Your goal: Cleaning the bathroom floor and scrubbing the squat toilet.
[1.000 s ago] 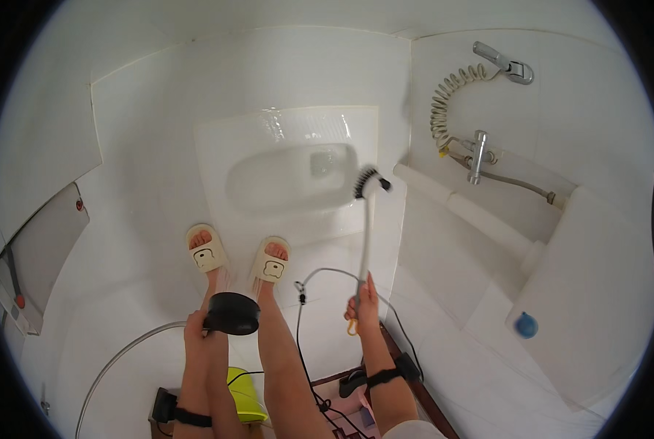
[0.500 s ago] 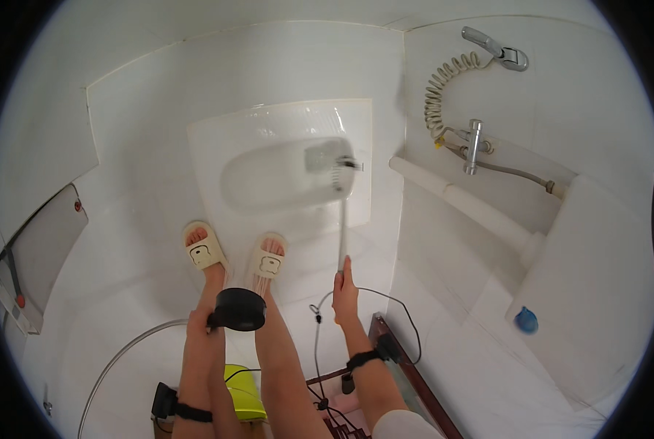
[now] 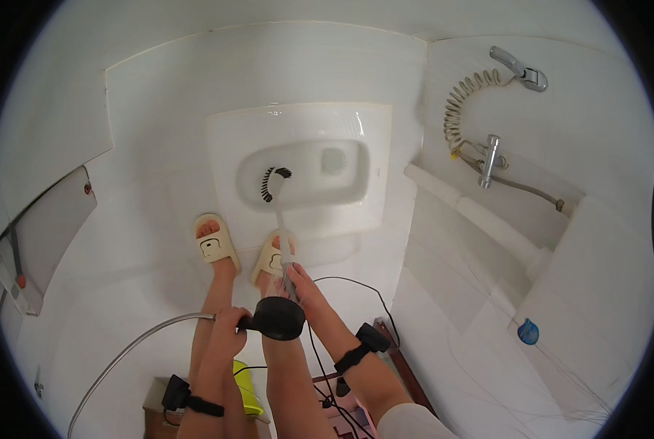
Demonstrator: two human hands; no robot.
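A white squat toilet (image 3: 228,208) is set in the floor ahead of me. My right hand (image 3: 304,288) is closed round the handle of a toilet brush (image 3: 281,212). The brush's black-bristled head rests in the left part of the bowl. My left hand (image 3: 229,331) grips the handle of a black shower head (image 3: 280,318), held above my right leg and just below the brush handle. A silver hose (image 3: 136,341) curves from it down to the left. Whether water is running now is hard to make out.
Cream slippers (image 3: 212,240) are on my feet close to the toilet's near edge. On the right wall are a white pipe (image 3: 473,210), a chrome valve (image 3: 490,161) and a bidet sprayer (image 3: 518,68). A yellow-green bucket (image 3: 246,391) and a black cable (image 3: 363,284) lie behind.
The brush head has moved left, from the right end of the bowl to its left part. My left hand has shifted the shower head right, closer to my right hand.
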